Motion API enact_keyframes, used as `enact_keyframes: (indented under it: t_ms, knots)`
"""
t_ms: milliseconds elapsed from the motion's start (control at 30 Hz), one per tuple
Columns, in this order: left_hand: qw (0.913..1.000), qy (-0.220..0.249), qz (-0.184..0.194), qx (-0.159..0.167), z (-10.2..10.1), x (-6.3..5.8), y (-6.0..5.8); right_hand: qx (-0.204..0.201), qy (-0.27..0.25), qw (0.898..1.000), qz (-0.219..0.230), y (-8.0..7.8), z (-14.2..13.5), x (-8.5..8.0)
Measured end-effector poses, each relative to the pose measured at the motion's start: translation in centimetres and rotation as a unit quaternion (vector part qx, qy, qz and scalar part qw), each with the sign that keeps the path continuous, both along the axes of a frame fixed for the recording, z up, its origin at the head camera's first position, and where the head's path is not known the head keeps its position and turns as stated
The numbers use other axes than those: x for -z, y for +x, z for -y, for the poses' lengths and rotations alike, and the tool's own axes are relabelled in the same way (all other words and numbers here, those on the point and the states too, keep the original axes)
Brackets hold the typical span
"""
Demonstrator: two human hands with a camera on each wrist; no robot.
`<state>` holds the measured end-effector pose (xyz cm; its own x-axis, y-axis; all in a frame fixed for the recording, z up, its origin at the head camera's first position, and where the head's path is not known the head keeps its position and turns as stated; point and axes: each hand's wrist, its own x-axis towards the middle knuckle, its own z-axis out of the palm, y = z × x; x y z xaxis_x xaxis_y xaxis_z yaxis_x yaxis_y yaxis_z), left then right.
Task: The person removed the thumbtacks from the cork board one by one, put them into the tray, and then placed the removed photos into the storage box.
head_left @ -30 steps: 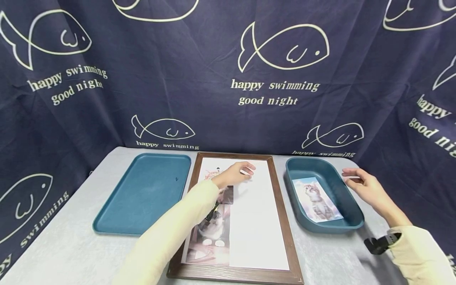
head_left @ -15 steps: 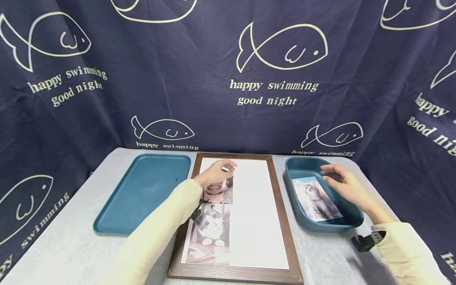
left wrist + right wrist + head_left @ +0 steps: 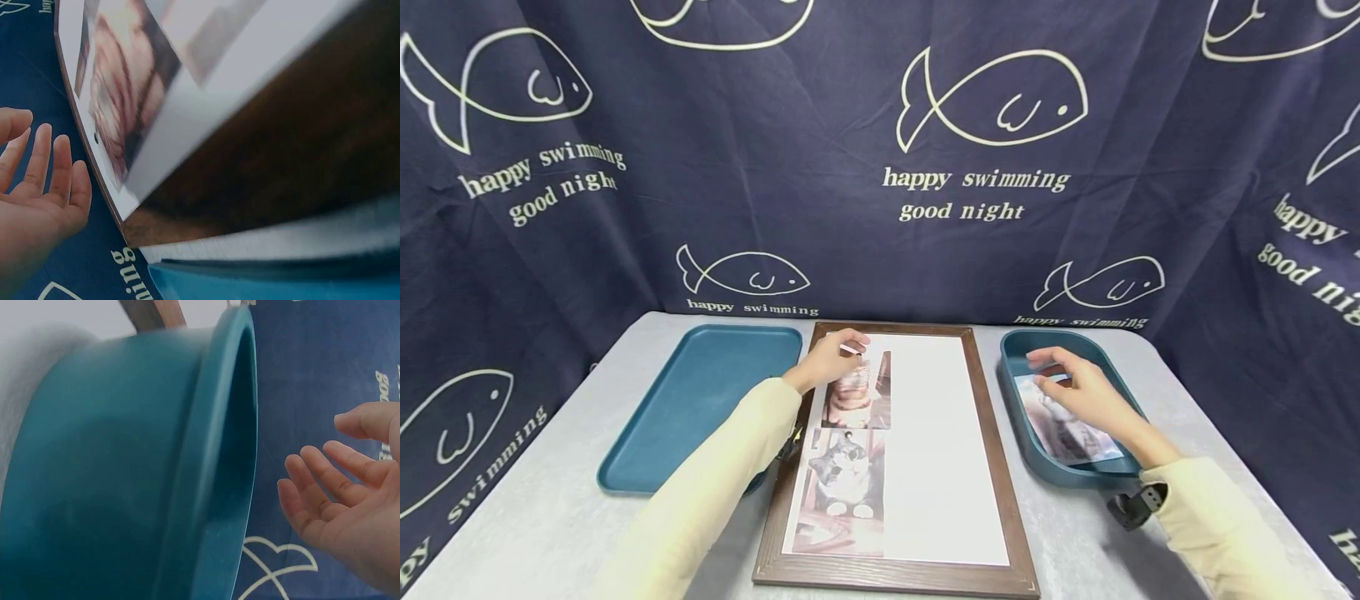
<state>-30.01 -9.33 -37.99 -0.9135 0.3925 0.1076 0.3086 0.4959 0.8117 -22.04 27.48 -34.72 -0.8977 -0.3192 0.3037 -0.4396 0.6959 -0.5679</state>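
My left hand hovers over the upper left part of a brown wooden picture frame, fingers loosely bent and holding nothing. Just below it on the white backing lies a cat photo, partly covered by the hand. A second photo of a grey and white cat lies beneath that one, in the lower left. Over a deep teal bin is my right hand, its relaxed fingers empty in the right wrist view. Inside the bin lies a kitten photo, its upper part hidden by that hand.
A flat teal tray lies left of the frame on the grey table. Dark blue cloth printed with fish and words hangs behind and at both sides. The bin's raised wall stands beside the right hand.
My left hand has moved left across the frame, uncovering more of the two cat photos. My right hand has come left from beside the bin's right rim to above the kitten photo.
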Motion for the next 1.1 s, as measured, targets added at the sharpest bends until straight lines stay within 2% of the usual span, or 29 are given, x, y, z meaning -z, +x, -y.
enact_keyframes:
  t_ms: [33,433,633,900,1100]
  knots:
    - [1.0000,-0.005,-0.005,-0.003,0.3,0.5,-0.4,-0.001,0.001,1.000,0.004,0.0,0.3,0.0]
    - [0.9978,-0.050,-0.042,-0.005,1.8,0.9,-0.6,-0.045,0.003,0.999,-0.002,-0.7,3.6,1.4]
    - [0.9968,-0.071,-0.033,-0.012,2.1,1.0,-0.6,-0.068,-0.004,0.998,0.009,-0.7,5.1,1.9]
    - [0.9924,-0.113,-0.041,-0.025,1.9,1.4,-0.8,-0.079,0.000,0.997,0.008,-0.8,7.0,2.6]
    - [0.9872,-0.151,-0.039,-0.034,1.5,1.2,-0.7,-0.089,-0.003,0.995,0.032,-0.9,8.0,3.1]
